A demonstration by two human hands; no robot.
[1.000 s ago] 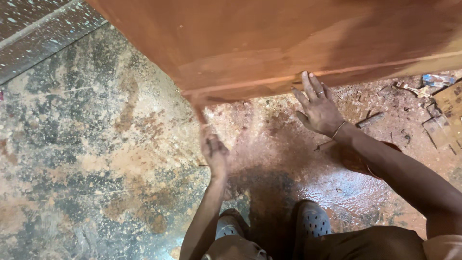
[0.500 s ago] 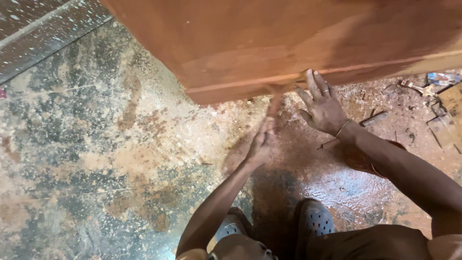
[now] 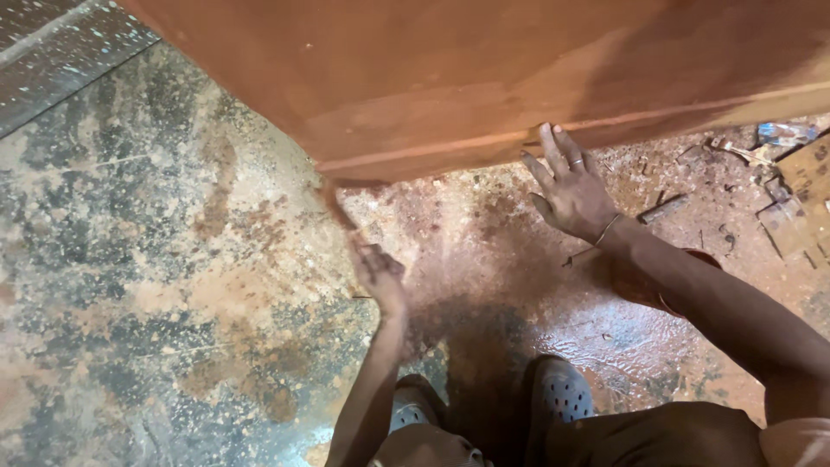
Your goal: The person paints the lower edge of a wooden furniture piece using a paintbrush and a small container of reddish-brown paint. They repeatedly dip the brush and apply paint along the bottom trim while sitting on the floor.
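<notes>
A big reddish-brown wooden panel (image 3: 484, 78) fills the top of the view, its lower edge just above the floor. My right hand (image 3: 572, 186) rests flat against that lower edge with the fingers spread; it wears a ring and a thin bracelet. My left hand (image 3: 380, 278) is lower and further left, over the stained floor below the panel's corner. It is closed around a thin reddish tool (image 3: 335, 206), blurred by motion, whose tip points up toward the corner. What kind of tool it is cannot be made out.
The concrete floor (image 3: 156, 285) is blotched grey and rust-red and looks wet near my feet in grey clogs (image 3: 564, 393). A reddish bowl (image 3: 641, 287) sits under my right forearm. Wood scraps (image 3: 791, 203) and a short stick (image 3: 664, 207) lie at the right.
My left hand with the thin tool swung right and up toward the panel's edge half a second ago, then came back left and down. My right hand stayed on the edge.
</notes>
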